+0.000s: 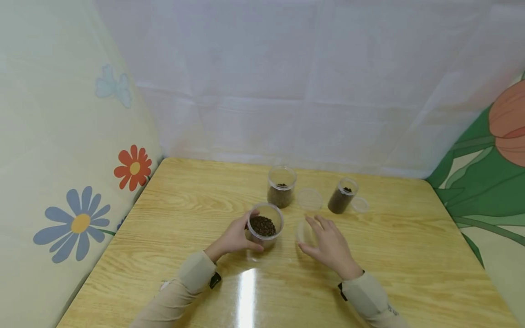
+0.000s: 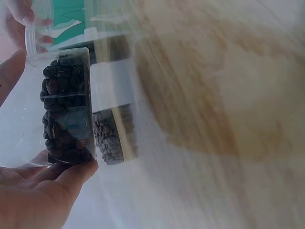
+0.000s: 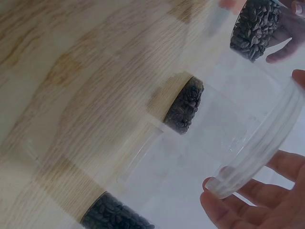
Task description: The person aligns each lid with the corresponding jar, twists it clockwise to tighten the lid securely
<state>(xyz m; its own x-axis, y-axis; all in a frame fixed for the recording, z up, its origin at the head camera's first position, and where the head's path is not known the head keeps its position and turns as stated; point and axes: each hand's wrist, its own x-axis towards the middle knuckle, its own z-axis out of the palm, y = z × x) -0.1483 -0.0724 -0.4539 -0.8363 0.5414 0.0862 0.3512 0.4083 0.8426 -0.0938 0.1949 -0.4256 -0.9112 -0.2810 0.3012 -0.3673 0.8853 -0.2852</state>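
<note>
My left hand (image 1: 234, 236) grips a clear round jar (image 1: 268, 241) from its left side, thumb in front and fingers behind. Dark brown beans that look like coffee beans (image 1: 262, 226) partly fill it, and its top is uncovered. In the left wrist view the jar (image 2: 28, 119) appears sideways, with the beans (image 2: 64, 109) against its base. Right of the jar, my right hand (image 1: 331, 245) holds a clear lid (image 1: 302, 231) by its edge, apart from the jar. The ribbed rim of this lid (image 3: 262, 148) shows between thumb and fingers in the right wrist view.
Behind the held jar stands another uncovered jar (image 1: 281, 193) of dark beans, with a clear lid (image 1: 309, 199) lying flat beside it. Farther right are a narrower bean jar (image 1: 341, 200) and a small lid (image 1: 360, 204). All stand on a wood-grain table (image 1: 197, 191) backed by a white cloth (image 1: 246, 91).
</note>
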